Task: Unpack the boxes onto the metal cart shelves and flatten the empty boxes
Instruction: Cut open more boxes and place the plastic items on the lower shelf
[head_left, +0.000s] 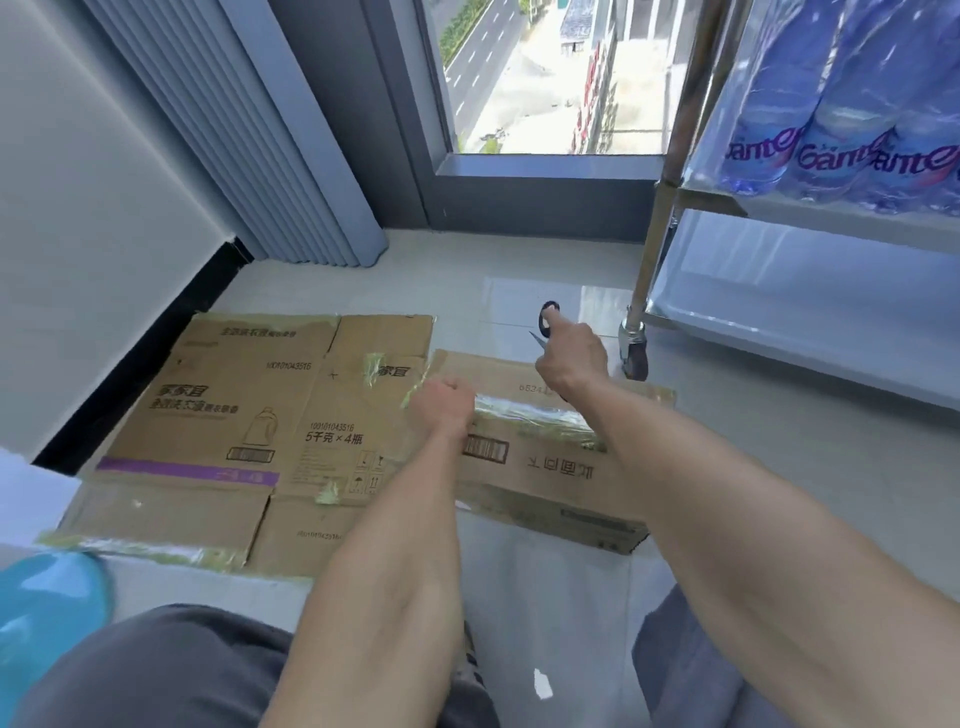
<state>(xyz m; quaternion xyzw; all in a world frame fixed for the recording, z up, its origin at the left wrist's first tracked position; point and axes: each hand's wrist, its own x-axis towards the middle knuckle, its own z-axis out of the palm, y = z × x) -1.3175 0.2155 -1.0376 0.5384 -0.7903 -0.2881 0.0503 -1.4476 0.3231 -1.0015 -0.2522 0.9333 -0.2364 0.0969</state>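
You crouch on the pale tiled floor (519, 270) by a window (545, 78), both arms stretched out over cardboard. Your left hand (444, 402) is curled into a loose fist, knuckles down on the near-left end of a still-taped box (550, 467); whether it pinches the clear tape (535, 413) there cannot be told. Your right hand (571, 356) grips a pair of scissors (546, 319), one black loop handle showing past the thumb and a blade tip poking out on the left of the fist, just above the box's far edge. The box lies low on the floor, its long axis running from the left-centre toward the right and slightly nearer you, printed characters upside down from your side, a barcode near your left wrist. Its left end overlaps a flattened box (249, 441) spread flat beside it, long axis left to right, its print reading upright to you, torn tape along its edges. To the right stands the metal cart (654, 249), one caster (635, 353) just beyond the box's far right corner. Its upper shelf (779, 218) carries shrink-wrapped blue bottles (841, 119); the lower shelf (810, 322) sits below. Grey curtains (249, 130) hang at left.
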